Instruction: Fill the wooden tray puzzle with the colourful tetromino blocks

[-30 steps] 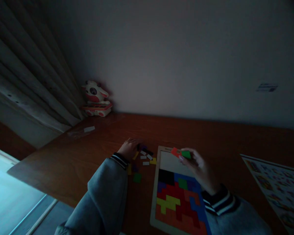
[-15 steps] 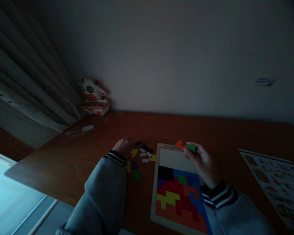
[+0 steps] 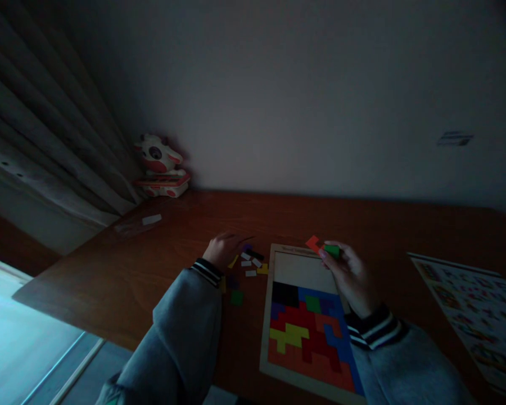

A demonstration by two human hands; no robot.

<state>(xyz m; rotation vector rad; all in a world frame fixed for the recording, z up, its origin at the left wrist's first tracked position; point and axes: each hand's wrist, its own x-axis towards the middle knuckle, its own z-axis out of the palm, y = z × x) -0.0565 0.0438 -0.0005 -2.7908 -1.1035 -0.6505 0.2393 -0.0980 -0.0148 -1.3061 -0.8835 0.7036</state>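
Over the upper end of a wooden puzzle board (image 3: pixel 266 332), my right hand (image 3: pixel 354 275) pinches an orange puzzle piece (image 3: pixel 314 243) and a green puzzle piece (image 3: pixel 331 251). Colourful pieces fill the lower part of the board, while its upper part shows bare pale wood. My left hand (image 3: pixel 223 251) is to the left of the board, above loose pieces. A thin dark puzzle piece (image 3: pixel 248 238), seen nearly edge-on, sticks out from its fingertips, which are dim. Around that hand lie white pieces (image 3: pixel 251 274), a yellow piece (image 3: pixel 262 269) and a green square piece (image 3: pixel 236 297).
A printed sheet (image 3: pixel 468 320) lies on the table (image 3: pixel 185 225) at the right. A cow-shaped toy (image 3: pixel 162 166) stands in the back left corner beside the curtain (image 3: pixel 46 124). Near it is a white strip (image 3: pixel 152 219). The wall (image 3: pixel 299 101) rises behind.
My left hand has shifted right over the loose pieces, the dark piece moving with it. My right hand has moved slightly right with the orange and green pieces.
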